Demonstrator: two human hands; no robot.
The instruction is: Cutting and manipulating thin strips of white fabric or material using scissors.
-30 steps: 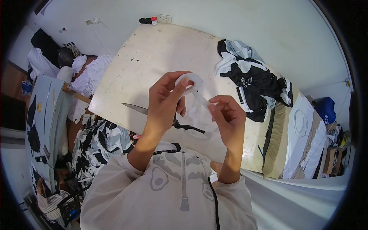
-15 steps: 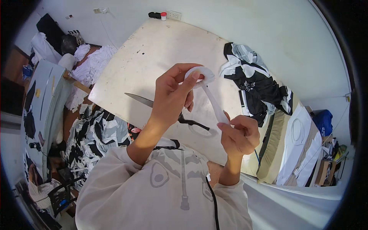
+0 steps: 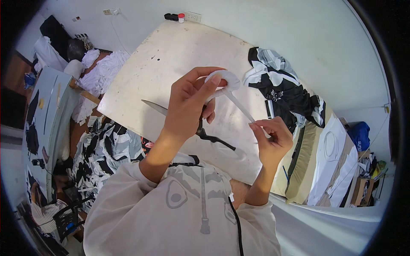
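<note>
A soft white strip, seemingly fabric, is wound into a loose coil (image 3: 231, 79) at the fingertips of my left hand (image 3: 186, 104), pinched between thumb and fingers. From the coil a narrow, taut length runs down to the right. My right hand (image 3: 273, 138) grips that length between thumb and forefinger. Below my left hand, a large pair of scissors with black handles (image 3: 218, 141) lies on the pale table (image 3: 136, 77). Its pointed blade shows left of my wrist, while my hand covers the middle part.
Black, white and grey garments (image 3: 284, 91) are heaped at the table's right side. Fabric scraps (image 3: 106, 147) pile up on the lower left, with white cloth (image 3: 104, 72) beyond. A small red-lidded container (image 3: 181, 18) stands at the far edge. White cut pieces (image 3: 329, 149) lie far right.
My right hand has moved slightly up and to the right along the strip. The strip between my hands looks narrower and straighter. My left hand has shifted slightly up and left, still holding the coil.
</note>
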